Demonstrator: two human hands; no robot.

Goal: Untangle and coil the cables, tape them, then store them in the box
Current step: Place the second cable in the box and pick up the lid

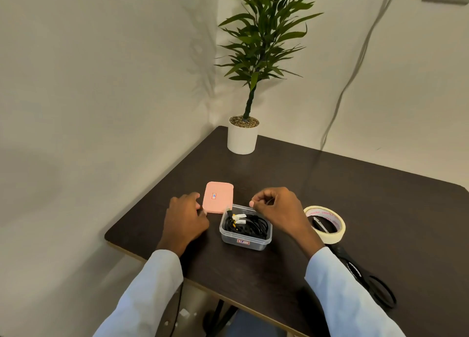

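Observation:
A clear plastic box (245, 242) stands on the dark table (330, 197). Inside it lie coiled black cables (251, 226) with pieces of pale tape around them. The pink lid (218, 197) lies flat just left of and behind the box. My left hand (184, 221) rests beside the lid, its fingertips touching the lid's near left edge. My right hand (276, 209) hovers over the box's far right rim with fingers curled; nothing shows clearly between them.
A roll of masking tape (326, 223) lies right of the box, and black scissors (365, 275) lie near the table's right front. A potted plant (242, 136) stands at the far corner. A cord hangs down the wall behind.

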